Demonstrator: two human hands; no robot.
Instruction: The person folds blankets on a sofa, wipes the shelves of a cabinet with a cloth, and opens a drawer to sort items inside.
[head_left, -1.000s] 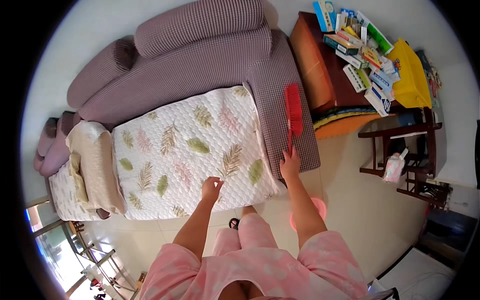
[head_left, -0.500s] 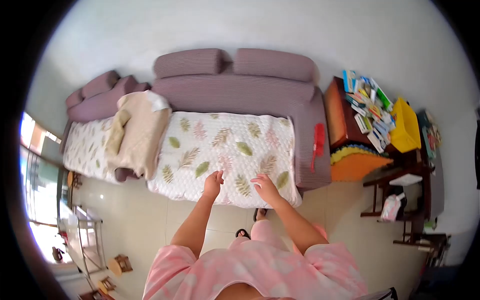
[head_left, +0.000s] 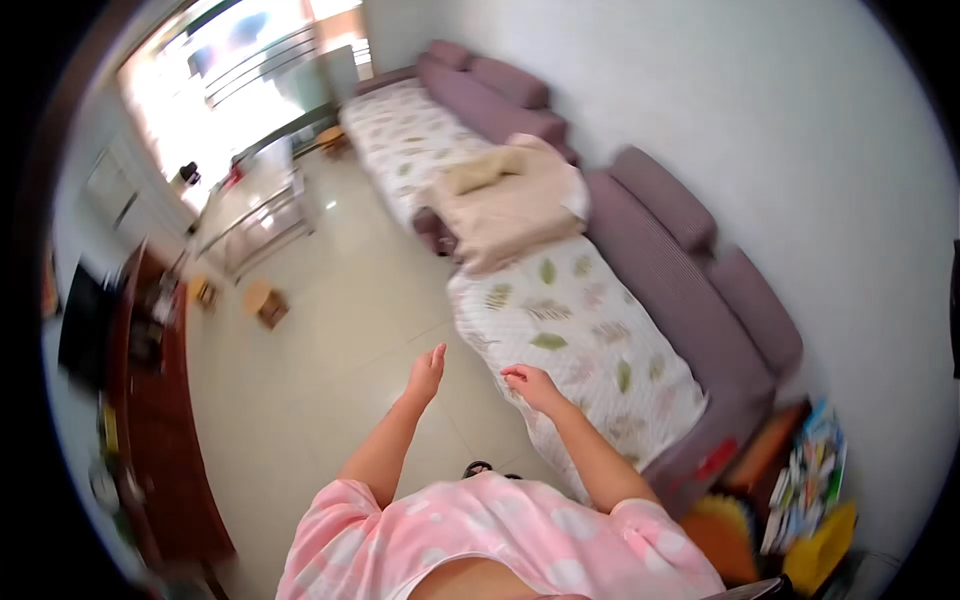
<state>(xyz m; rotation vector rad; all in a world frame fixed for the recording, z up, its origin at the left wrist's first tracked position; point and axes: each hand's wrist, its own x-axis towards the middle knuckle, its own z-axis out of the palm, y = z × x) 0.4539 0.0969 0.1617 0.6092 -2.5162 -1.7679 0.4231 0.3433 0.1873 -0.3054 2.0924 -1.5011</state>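
Observation:
My left hand [head_left: 427,372] hangs in the air over the tiled floor, open, its fingers stretched forward with nothing in them. To the right, my right hand [head_left: 532,386] is held above the near edge of a white quilted sofa cover [head_left: 590,350] with a leaf print. Its fingers are loosely bent and apart from the thumb, and it holds nothing. The cover lies over the seat of a purple striped sofa [head_left: 670,260]. Farther along, a beige blanket [head_left: 520,215] is draped across the sofa's middle part.
Small wooden stools [head_left: 265,303] stand on the floor to the left, near a glass-topped table [head_left: 250,205]. A dark red cabinet [head_left: 165,440] with a television [head_left: 85,325] lines the left side. Boxes [head_left: 805,480] and a yellow bin [head_left: 820,550] are at lower right.
My view has turned to the left, so the sofa now runs diagonally and the cabinet has come into sight. Both hands stay raised in front of me, holding nothing.

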